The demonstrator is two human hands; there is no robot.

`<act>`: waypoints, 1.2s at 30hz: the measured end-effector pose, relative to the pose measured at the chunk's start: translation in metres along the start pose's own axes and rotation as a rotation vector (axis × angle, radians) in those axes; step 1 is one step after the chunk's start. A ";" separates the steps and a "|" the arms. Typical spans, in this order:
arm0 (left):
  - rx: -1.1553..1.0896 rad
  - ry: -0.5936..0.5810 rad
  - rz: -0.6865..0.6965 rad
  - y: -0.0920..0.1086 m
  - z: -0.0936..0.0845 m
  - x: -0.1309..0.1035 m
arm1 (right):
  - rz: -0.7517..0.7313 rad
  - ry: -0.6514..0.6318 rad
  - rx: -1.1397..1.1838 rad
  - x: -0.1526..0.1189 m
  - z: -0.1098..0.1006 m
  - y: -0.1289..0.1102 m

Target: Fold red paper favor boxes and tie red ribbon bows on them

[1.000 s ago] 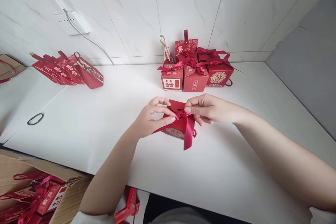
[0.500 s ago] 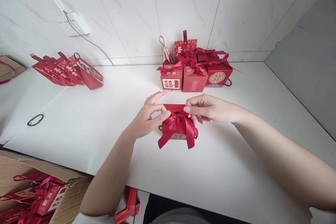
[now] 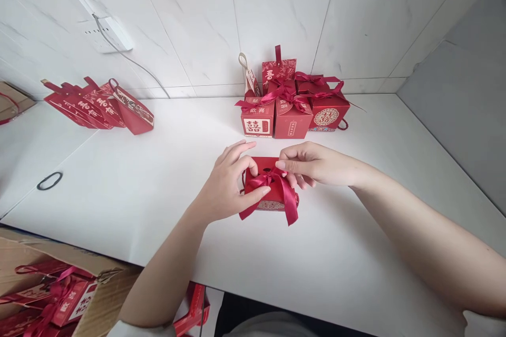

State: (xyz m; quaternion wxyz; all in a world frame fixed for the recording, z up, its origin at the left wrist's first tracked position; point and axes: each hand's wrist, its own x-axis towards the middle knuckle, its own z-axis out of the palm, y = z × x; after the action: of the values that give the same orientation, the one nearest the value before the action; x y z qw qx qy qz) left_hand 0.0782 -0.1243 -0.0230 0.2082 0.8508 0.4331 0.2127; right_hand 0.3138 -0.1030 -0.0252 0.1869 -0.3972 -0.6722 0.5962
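A small red gift box (image 3: pixel 272 192) with a red ribbon (image 3: pixel 290 205) tied on top sits on the white table (image 3: pixel 316 274) in front of me. My left hand (image 3: pixel 229 184) grips the box's left side, thumb on the front and a finger pressing the ribbon on top. My right hand (image 3: pixel 312 164) pinches the ribbon near the knot at the top of the box. Two ribbon tails hang down the box's front.
Several finished red gift boxes (image 3: pixel 294 108) with bows stand against the tiled wall. Flat red box blanks (image 3: pixel 98 105) lie at the back left. A black hair tie (image 3: pixel 49 180) lies at the left. A cardboard carton (image 3: pixel 59 289) with more red boxes sits below the table edge.
The box has been set down flat and both ribbon tails now hang over the front. My left hand moved from pinching the ribbon to gripping the box's left side.
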 end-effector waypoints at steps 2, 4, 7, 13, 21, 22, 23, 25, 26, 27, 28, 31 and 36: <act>0.003 0.012 -0.006 0.001 0.002 -0.001 | -0.004 -0.002 -0.005 -0.001 0.000 0.000; -0.006 0.021 -0.031 0.001 0.003 -0.002 | -0.005 -0.002 -0.010 -0.001 0.000 0.000; -0.024 0.027 -0.077 -0.001 0.003 -0.001 | -0.001 0.001 -0.015 0.000 0.000 -0.001; -0.031 0.031 -0.135 -0.001 -0.002 -0.002 | 0.000 -0.006 -0.025 0.001 0.001 -0.001; -0.285 -0.070 -0.190 -0.011 -0.007 0.001 | 0.004 -0.007 -0.030 0.000 0.000 -0.001; -0.312 -0.086 -0.196 -0.012 -0.007 0.002 | 0.003 -0.010 -0.030 0.000 0.000 -0.001; -0.332 -0.096 -0.200 -0.013 -0.007 0.002 | 0.004 -0.011 -0.031 0.000 0.000 -0.001; -0.343 -0.095 -0.208 -0.014 -0.007 0.002 | 0.009 -0.007 -0.036 0.001 0.000 -0.001; -0.336 -0.082 -0.211 -0.014 -0.007 0.002 | 0.011 -0.002 -0.039 0.001 0.000 -0.001; -0.325 -0.063 -0.213 -0.014 -0.006 0.002 | 0.013 0.001 -0.042 0.001 0.000 -0.001; -0.313 -0.046 -0.214 -0.014 -0.006 0.002 | 0.013 0.004 -0.045 0.001 0.000 -0.001; -0.301 -0.021 -0.203 -0.014 -0.004 0.002 | 0.010 0.005 -0.050 0.000 0.000 0.000; -0.300 -0.013 -0.143 -0.014 -0.001 0.004 | -0.006 0.000 -0.038 0.000 0.000 0.000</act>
State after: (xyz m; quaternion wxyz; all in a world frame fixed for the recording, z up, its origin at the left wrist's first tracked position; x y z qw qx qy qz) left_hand 0.0707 -0.1134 -0.0289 0.3502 0.7785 0.4547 0.2541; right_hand 0.3140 -0.1029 -0.0256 0.1810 -0.3988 -0.6845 0.5828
